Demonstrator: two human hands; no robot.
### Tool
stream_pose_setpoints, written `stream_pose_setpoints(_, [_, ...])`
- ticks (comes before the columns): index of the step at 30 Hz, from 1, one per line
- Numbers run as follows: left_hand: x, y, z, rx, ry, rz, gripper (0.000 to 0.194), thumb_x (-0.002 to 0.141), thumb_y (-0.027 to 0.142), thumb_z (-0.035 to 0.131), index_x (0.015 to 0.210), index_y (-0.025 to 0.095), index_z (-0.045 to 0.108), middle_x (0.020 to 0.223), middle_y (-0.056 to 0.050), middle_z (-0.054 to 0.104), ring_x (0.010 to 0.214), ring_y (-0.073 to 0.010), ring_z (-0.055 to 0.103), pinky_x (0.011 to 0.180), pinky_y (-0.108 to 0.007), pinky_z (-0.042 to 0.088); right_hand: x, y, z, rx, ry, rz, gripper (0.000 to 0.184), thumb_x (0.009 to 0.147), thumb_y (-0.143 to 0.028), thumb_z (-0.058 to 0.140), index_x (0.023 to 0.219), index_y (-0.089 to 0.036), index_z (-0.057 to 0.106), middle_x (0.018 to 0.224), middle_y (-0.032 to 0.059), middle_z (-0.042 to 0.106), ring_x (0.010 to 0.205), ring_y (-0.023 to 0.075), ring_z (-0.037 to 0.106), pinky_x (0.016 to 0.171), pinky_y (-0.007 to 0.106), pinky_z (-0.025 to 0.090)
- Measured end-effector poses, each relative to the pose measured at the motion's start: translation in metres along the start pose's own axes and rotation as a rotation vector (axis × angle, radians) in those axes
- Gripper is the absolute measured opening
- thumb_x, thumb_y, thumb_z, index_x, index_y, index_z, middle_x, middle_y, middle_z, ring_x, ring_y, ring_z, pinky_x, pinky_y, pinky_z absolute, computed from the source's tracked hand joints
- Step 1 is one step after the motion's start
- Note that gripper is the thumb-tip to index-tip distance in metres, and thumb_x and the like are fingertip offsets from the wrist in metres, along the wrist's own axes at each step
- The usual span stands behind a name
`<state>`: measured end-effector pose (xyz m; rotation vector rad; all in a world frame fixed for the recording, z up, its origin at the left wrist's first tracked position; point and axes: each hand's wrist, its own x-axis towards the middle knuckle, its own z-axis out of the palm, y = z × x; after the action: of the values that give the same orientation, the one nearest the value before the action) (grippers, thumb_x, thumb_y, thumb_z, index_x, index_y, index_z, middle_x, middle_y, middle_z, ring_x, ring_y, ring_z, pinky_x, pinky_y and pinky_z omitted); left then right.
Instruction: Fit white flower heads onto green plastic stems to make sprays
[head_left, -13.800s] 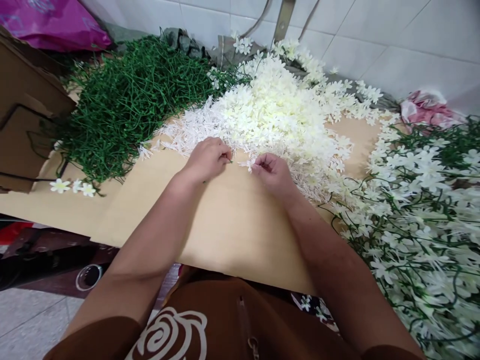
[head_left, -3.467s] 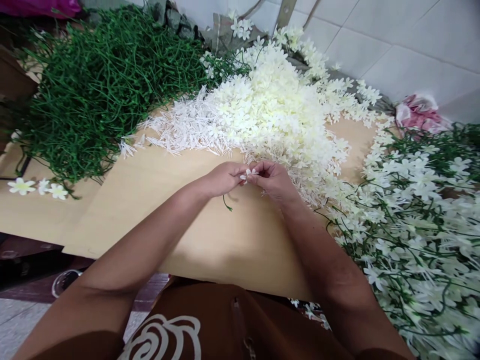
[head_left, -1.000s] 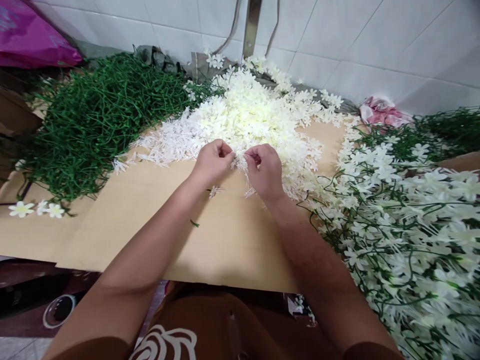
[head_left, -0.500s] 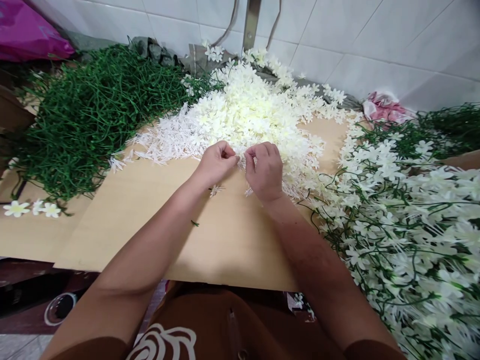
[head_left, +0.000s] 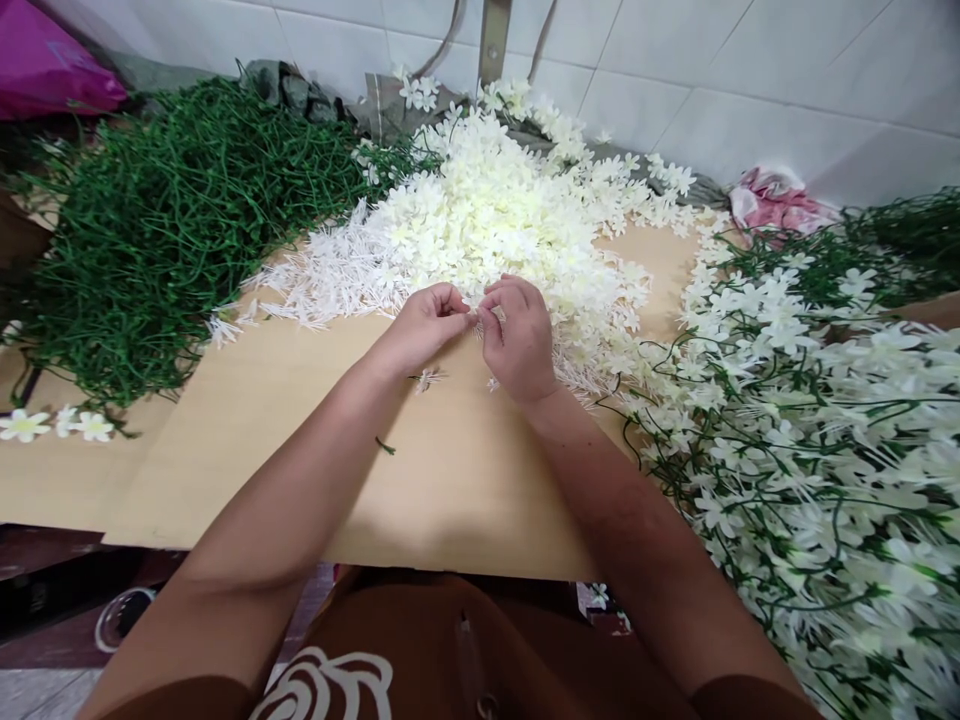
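Observation:
My left hand (head_left: 426,325) is closed in a pinch over the cardboard sheet (head_left: 285,420). White threads of a small stamen piece (head_left: 478,327) show at its fingertips. My right hand (head_left: 519,340) meets it there, thumb and forefinger pinched; whatever it grips is too small to make out. Just beyond the hands rises a heap of white artificial flower heads (head_left: 517,210). Loose white stamen pieces (head_left: 330,270) lie at the heap's left side. Below my left wrist rest a small white flower piece on a stem (head_left: 427,380) and a short green stem bit (head_left: 385,447).
A big tangle of green plastic stems (head_left: 180,220) lies at left, with several flower heads (head_left: 94,426) in front. Assembled flowers on stems (head_left: 825,460) fill the right side. A pink bag (head_left: 52,65), a pink-white cloth (head_left: 780,200) and the tiled wall (head_left: 712,80) stand behind.
Over the last second my right hand has come left until its fingertips meet the left hand's. Earlier a small flower was held between both hands; a flower piece now lies on the cardboard.

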<state>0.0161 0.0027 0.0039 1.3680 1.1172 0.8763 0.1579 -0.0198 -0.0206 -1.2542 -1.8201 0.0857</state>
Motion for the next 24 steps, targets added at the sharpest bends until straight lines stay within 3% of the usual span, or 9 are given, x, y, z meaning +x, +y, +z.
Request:
stream_pose_setpoints(4, [-0.001,0.0,-0.005,-0.026,-0.094,0.021,0.028,0.061,0.031,0.073,0.069,0.019,0.049,0.062,0.003,0.05,0.061,-0.0096,0.049,0.061,-0.025,0.04,0.0,0.003,-0.004,0.111,-0.061,0.11,0.01,0.09,-0.022,0.044,0.081,-0.023,0.044,0.089,0.0066,0.062,0.088,0.0194,0.058,0.083,0.038,0.049])
stream_pose_setpoints(9, [-0.002,0.001,-0.009,-0.047,-0.085,0.045,0.028,0.063,0.032,0.074,0.07,0.018,0.051,0.069,0.001,0.058,0.067,-0.0107,0.055,0.066,-0.025,0.043,0.002,0.003,-0.007,0.216,-0.148,0.188,0.01,0.088,-0.026,0.048,0.08,-0.023,0.043,0.076,0.0008,0.058,0.071,0.0141,0.055,0.071,0.031,0.047])
stream_pose_setpoints(15, [0.0,-0.003,-0.013,0.062,-0.072,0.07,0.027,0.067,0.034,0.071,0.07,0.018,0.05,0.066,0.001,0.056,0.065,-0.0108,0.053,0.064,-0.026,0.041,0.004,0.003,-0.008,0.215,-0.037,0.183,0.009,0.086,-0.022,0.047,0.079,-0.023,0.042,0.075,0.0004,0.054,0.071,0.0133,0.052,0.07,0.03,0.047])
stream_pose_setpoints(24, [0.001,-0.001,-0.014,0.139,-0.074,0.086,0.019,0.07,0.029,0.067,0.07,0.016,0.053,0.067,0.002,0.055,0.063,-0.0097,0.048,0.06,-0.024,0.037,0.003,0.01,-0.008,0.163,0.042,0.065,0.011,0.087,-0.018,0.046,0.078,-0.023,0.041,0.073,-0.0008,0.05,0.069,0.0127,0.049,0.067,0.029,0.044])
